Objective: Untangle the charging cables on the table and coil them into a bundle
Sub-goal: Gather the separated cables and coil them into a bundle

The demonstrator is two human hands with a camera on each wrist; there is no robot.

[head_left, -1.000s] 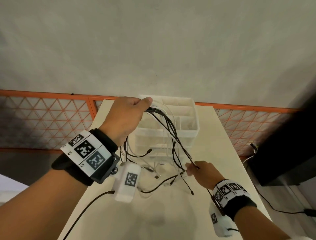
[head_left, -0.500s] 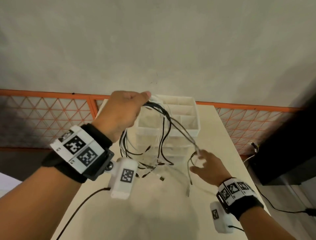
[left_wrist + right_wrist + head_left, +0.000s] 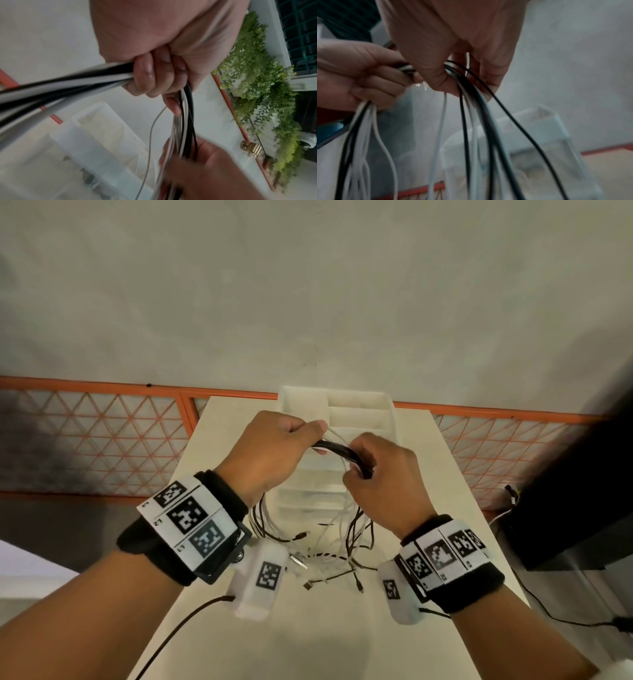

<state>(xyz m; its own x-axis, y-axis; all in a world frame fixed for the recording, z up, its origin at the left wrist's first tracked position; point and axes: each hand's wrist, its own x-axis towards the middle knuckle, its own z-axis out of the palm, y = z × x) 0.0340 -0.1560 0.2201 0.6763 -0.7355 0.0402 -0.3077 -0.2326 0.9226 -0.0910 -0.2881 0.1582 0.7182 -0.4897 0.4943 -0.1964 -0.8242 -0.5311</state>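
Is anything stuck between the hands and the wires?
No. The left hand and the right hand both grip the cables directly, with nothing between. The loose ends hang down to the table.

Both hands up above the tabletop (image 3: 342,638), close together, left hand (image 3: 270,453) left of right hand (image 3: 380,474), charging cables (image 3: 337,447) bridging between them. Cable loops hang below both hands, loose ends lying on the tabletop near the wrists. Compartmented organizer tray (image 3: 356,405) sits behind the hands at the tabletop's far edge, against the wall (image 3: 308,285). Lattice railing (image 3: 96,436) runs behind the tabletop, left and right.
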